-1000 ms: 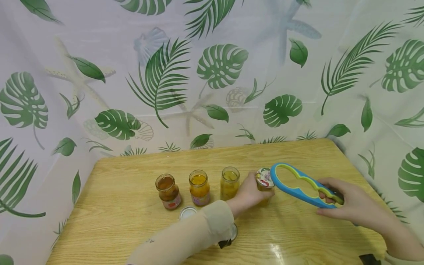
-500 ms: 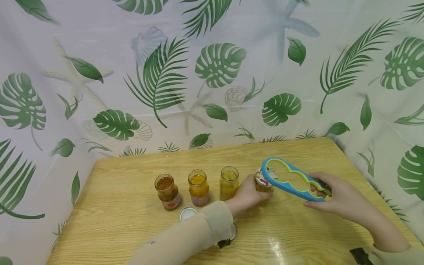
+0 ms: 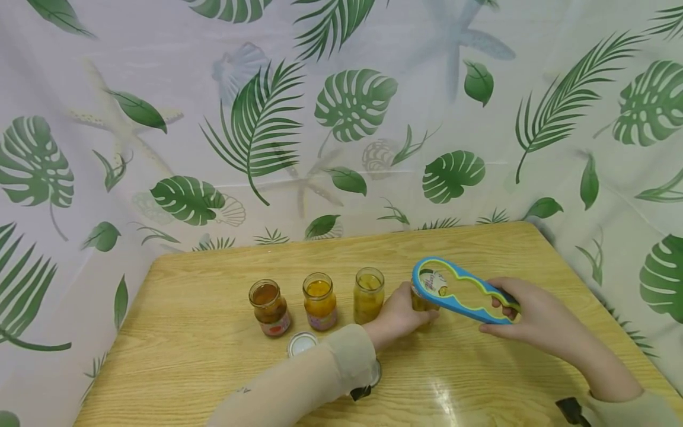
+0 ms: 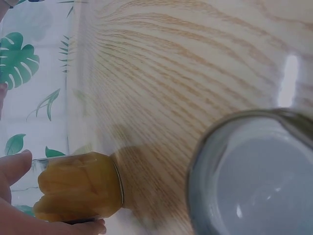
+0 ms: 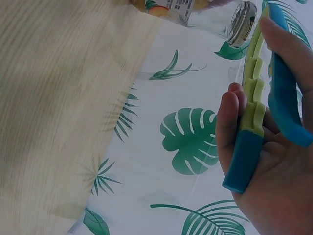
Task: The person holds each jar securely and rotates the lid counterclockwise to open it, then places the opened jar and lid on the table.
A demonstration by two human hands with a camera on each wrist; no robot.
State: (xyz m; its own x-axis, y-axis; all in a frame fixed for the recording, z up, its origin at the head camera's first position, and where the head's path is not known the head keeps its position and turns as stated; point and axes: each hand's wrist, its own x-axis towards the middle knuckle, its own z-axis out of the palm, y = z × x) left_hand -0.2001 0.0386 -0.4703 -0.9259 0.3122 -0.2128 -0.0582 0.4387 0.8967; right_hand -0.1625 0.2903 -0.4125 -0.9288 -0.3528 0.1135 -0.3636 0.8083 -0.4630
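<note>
My left hand (image 3: 399, 314) grips a lidded glass jar (image 4: 80, 188) of yellow fruit chunks from the side; the jar stands on the table. Its printed lid (image 3: 433, 283) shows through the far end of a blue and lime-green multi-size jar opener (image 3: 465, 308). My right hand (image 3: 539, 314) holds that opener by its handles, fingers curled round them. In the right wrist view the opener (image 5: 253, 83) lies just beyond the lid (image 5: 241, 24); whether it touches the lid I cannot tell.
Three uncapped jars stand left of my left hand: a brown one (image 3: 270, 311), an orange one (image 3: 321, 307) and a yellow one (image 3: 369, 296). Loose lids lie nearer me, one (image 3: 302, 342) in front of the orange jar, another (image 3: 376, 373) partly under my left sleeve. A leaf-print sheet (image 3: 352, 107) hangs behind.
My right hand has moved left with the jar opener, and the opener's far loop has come over the jar's lid. My left hand stays on the jar.
</note>
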